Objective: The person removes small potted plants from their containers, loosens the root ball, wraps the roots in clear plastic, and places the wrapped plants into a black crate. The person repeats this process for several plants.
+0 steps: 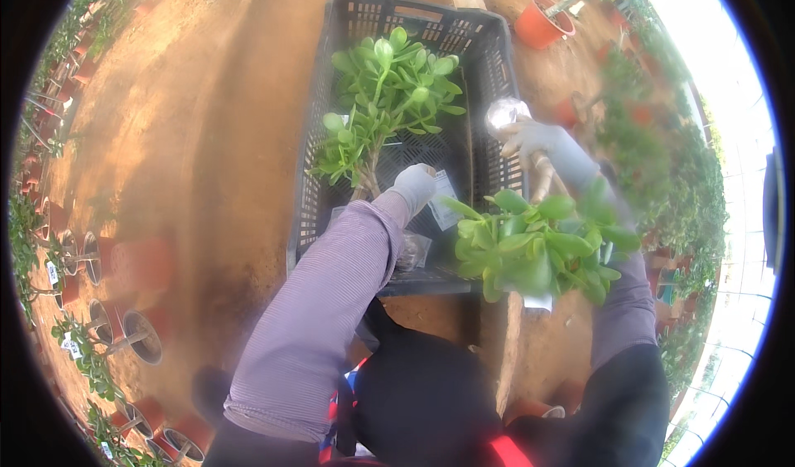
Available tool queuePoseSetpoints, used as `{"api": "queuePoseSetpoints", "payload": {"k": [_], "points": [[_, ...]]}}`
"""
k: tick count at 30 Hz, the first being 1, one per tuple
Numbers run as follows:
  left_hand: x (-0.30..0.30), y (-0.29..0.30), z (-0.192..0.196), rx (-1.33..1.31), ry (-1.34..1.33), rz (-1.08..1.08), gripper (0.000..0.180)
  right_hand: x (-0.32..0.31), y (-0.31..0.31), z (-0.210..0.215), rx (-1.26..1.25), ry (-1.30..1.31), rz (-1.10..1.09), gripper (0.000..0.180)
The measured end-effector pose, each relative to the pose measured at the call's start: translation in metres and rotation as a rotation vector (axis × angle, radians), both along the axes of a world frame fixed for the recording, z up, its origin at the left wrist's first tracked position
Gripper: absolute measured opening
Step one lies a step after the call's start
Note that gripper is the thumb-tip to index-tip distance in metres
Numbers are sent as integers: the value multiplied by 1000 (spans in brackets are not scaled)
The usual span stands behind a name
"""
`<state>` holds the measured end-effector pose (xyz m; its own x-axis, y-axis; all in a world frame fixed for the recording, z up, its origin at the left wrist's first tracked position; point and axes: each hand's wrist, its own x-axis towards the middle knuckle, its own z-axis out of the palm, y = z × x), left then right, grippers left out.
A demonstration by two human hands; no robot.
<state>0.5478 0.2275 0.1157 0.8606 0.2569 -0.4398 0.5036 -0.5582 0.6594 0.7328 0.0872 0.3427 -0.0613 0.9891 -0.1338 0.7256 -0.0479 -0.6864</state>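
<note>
My left hand (414,187), in a grey glove, reaches into a dark plastic crate (489,53) and grips the stem of a green succulent plant (389,94) that stands inside it. My right hand (538,142), also gloved, holds a second succulent plant (538,247) by its thick stem at the crate's right rim; its leaves hang toward me, and the root end by the glove is wrapped in clear plastic (505,113). Small plastic bags (443,210) lie on the crate's floor.
Bare orange soil (207,136) surrounds the crate. Orange pots with plants line the left side (99,260) and the right side, where one orange pot (542,20) stands at the top. A low concrete edge (507,343) runs under the crate toward me.
</note>
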Motion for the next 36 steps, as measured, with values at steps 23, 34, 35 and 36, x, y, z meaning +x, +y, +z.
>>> {"api": "queuePoseSetpoints", "payload": {"k": [23, 34, 35, 36], "points": [[74, 13, -54, -415, -82, 596, 22, 1, 4, -28, -288, 454, -249, 14], [66, 42, -22, -861, -110, 618, 31, 33, 61, -122, -57, -284, 480, 8], [59, 49, -5, -612, -163, 371, 30, 30, 62, -127, -177, -280, 396, 7], [50, 54, 15, -362, -210, 125, 28, 26, 64, -131, -297, -276, 311, 7]]}}
